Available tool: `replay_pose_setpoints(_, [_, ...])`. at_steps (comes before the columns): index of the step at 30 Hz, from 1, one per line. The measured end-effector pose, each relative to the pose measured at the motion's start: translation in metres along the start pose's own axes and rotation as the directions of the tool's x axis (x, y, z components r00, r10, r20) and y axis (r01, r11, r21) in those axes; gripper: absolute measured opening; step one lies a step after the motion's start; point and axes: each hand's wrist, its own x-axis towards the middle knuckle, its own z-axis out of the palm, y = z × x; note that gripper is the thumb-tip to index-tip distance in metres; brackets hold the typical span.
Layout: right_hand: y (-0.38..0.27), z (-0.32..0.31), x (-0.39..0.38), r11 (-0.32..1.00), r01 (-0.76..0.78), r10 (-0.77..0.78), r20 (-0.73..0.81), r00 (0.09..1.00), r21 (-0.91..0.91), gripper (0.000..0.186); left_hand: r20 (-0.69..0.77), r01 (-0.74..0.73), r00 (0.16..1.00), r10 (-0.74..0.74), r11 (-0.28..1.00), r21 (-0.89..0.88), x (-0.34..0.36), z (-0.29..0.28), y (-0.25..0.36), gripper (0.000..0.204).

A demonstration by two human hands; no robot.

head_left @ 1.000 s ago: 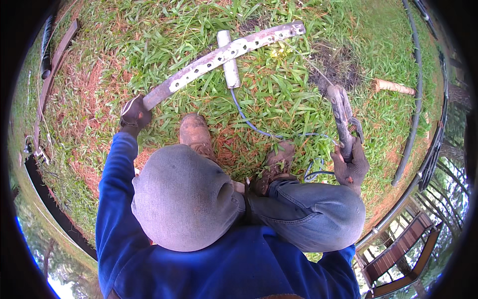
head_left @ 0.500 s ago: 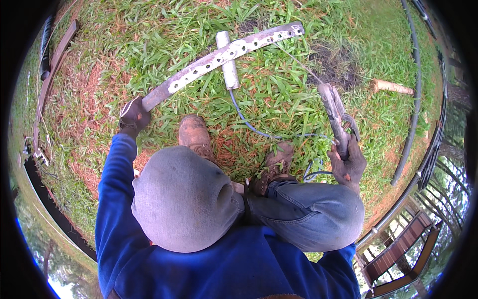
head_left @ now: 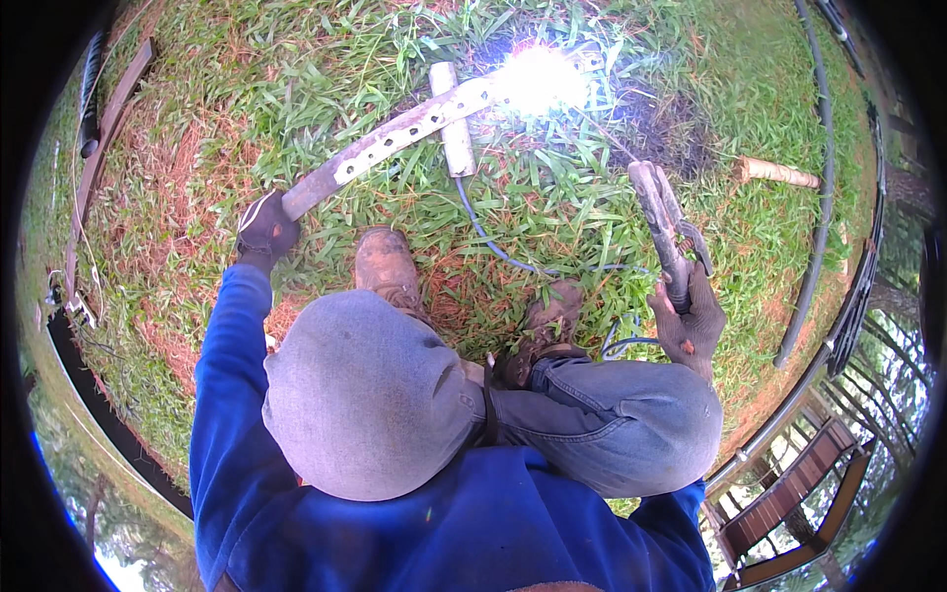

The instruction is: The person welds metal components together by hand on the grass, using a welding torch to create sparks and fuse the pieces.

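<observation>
My gloved left hand (head_left: 267,229) is closed around the near end of a curved metal bar (head_left: 390,138) with a row of dark holes. The bar lies across a short pale metal pipe (head_left: 456,138) on the grass. In my gloved right hand (head_left: 691,321) is a welding electrode holder (head_left: 663,222), its fingers wrapped round the handle. A thin welding rod (head_left: 617,143) runs from its jaws toward the bar's far end. There a brilliant white welding arc (head_left: 543,79) glares, hiding that end of the bar and the rod's tip.
A blue cable (head_left: 483,232) trails through the grass from the pipe toward my right boot (head_left: 547,321). My left boot (head_left: 387,264) is planted nearby. A cut piece of wood (head_left: 777,173) and a long grey pipe (head_left: 824,187) lie at right, a brown metal strip (head_left: 94,187) at left.
A bright arc has flared up at the bar's far end, where the rod met the bar before. My hands, the bar and the electrode holder have barely moved.
</observation>
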Motion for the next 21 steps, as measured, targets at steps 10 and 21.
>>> replay_pose_setpoints(10, [0.0, 0.004, 0.004, 1.0, -0.024, 0.024, -0.008, 1.0, 0.016, 0.063, 0.007, -0.03, 1.0, 0.03, 0.999, -0.035, 0.014, 0.027, -0.027, 0.038])
replay_pose_setpoints(21, [-0.014, 0.0, 0.005, 0.996, -0.075, 0.075, 0.013, 0.997, 0.04, 0.053, 0.005, -0.006, 1.0, 0.006, 1.0, 0.001, 0.003, 0.004, -0.003, 0.039])
